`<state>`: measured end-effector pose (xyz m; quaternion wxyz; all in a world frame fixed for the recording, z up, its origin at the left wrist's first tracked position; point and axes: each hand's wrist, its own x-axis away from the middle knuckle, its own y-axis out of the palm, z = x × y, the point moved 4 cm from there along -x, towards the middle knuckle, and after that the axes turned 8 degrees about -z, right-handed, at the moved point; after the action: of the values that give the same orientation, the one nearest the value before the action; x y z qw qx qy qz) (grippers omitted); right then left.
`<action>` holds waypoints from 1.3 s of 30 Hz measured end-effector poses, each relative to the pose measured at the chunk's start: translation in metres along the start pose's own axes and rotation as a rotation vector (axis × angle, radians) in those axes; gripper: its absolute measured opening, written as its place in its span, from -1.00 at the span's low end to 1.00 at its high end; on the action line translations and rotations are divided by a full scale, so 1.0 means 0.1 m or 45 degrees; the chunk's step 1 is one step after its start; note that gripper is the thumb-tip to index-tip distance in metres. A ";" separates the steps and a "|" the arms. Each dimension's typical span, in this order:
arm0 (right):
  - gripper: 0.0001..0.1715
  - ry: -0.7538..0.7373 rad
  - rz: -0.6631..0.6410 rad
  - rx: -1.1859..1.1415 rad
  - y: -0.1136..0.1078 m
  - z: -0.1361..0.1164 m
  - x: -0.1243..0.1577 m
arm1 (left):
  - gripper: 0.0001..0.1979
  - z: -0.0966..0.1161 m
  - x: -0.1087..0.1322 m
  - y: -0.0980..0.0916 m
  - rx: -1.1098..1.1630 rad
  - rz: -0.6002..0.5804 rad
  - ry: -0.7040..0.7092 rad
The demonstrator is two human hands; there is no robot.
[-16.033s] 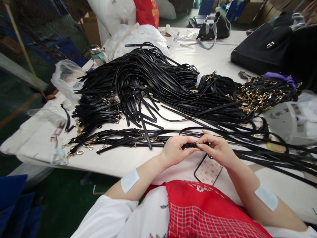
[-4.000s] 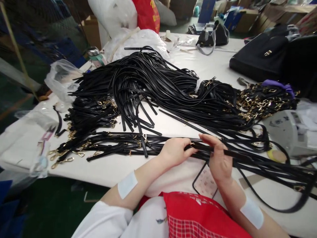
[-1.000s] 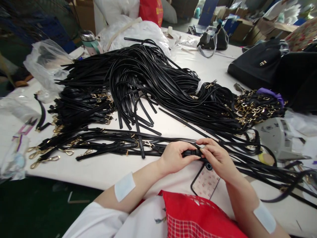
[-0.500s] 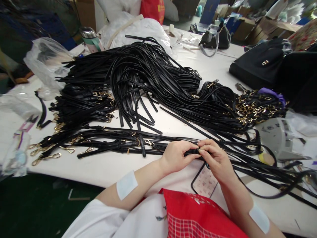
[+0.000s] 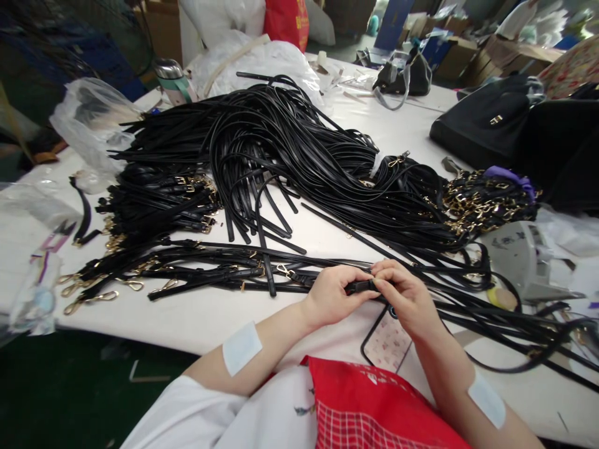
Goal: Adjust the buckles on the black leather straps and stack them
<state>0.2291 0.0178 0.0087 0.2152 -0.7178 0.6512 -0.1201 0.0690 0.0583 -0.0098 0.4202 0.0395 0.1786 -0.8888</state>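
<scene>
Between my two hands is a black strap (image 5: 360,286), pinched close to the near edge of the table. My left hand (image 5: 334,293) is closed on it, and a gold snap hook (image 5: 284,270) shows just left of that hand. The fingers of my right hand (image 5: 402,292) are pressed together on the strap's other side; its exact end is hidden by the fingertips. Several more straps (image 5: 206,269) with gold hooks lie beside and under the hands. A phone in a flowered case (image 5: 387,340) lies below my right hand.
A large heap of black straps (image 5: 281,131) covers the table's middle. Buckled short straps (image 5: 159,199) lie left, gold hardware (image 5: 482,202) right. A grey container (image 5: 519,262), black bag (image 5: 486,118), pink-handled snips (image 5: 58,240), plastic bag (image 5: 93,118) and flask (image 5: 173,81) stand around.
Both hands stay in nearly the same place on the strap; a little more of it shows between the fingers. The view has shifted slightly.
</scene>
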 end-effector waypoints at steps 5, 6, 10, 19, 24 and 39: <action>-0.93 -0.131 -0.057 0.311 -0.01 -0.14 -0.03 | -0.71 0.00 -0.01 -0.02 -0.088 -0.065 0.029; -0.83 -0.169 -0.091 0.430 -0.01 -0.18 -0.03 | -0.69 -0.01 -0.01 -0.02 -0.110 -0.086 0.022; -0.75 -0.308 -0.062 0.778 0.06 -0.30 -0.04 | -0.58 -0.02 -0.01 0.02 -0.172 -0.117 -0.019; -0.81 -0.390 0.071 0.782 -0.11 -0.40 -0.08 | -0.57 0.17 0.01 -0.51 -0.352 0.078 -0.097; -0.81 -0.273 -0.134 0.663 -0.09 -0.42 -0.14 | -0.55 0.43 0.01 -0.63 -0.350 -0.001 -0.075; -0.38 0.229 -0.617 0.221 -0.06 -0.17 -0.06 | -0.77 0.12 0.28 -0.75 -0.392 -0.828 -0.396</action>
<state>0.2261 0.0212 0.0266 0.1823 -0.8180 0.4641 -0.2867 -0.0050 0.0775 0.0162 0.1397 -0.2179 0.2474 -0.9337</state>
